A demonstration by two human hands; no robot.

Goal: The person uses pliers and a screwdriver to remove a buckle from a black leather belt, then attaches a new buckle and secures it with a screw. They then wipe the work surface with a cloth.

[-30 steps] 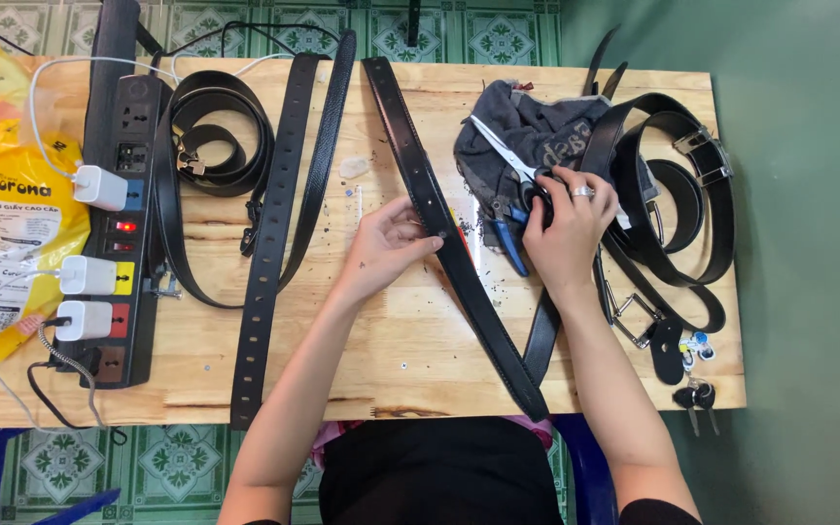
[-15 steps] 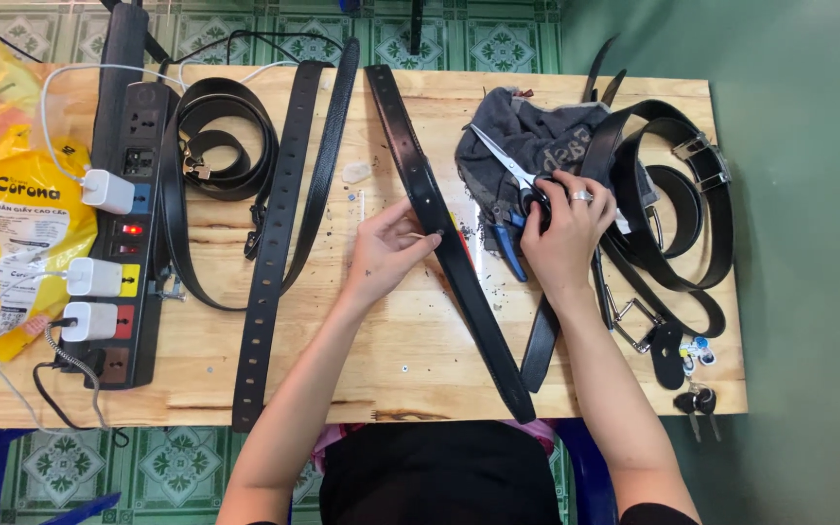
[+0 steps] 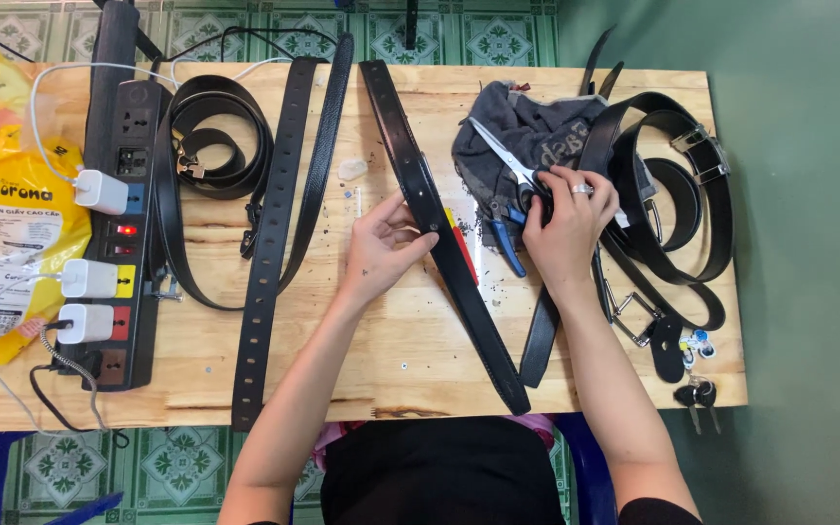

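Blk belt (image 3: 439, 219) diagonal; scissors (image 3: 509, 167) on cloth.

The right hand (image 3: 564, 222) covers the handles of the scissors (image 3: 500, 160), so its grip cannot be made out. A grey cloth (image 3: 522, 126) hides the table (image 3: 362, 369) beneath it. The yellow bag (image 3: 2, 209) is cut off by the left edge, the black power strip (image 3: 126, 243) by the top edge. Small keys (image 3: 694, 394) near the table's right corner are too small to tell apart.

yellow-orange plastic bag (image 3: 12, 204) with a printed label, table's left edge.
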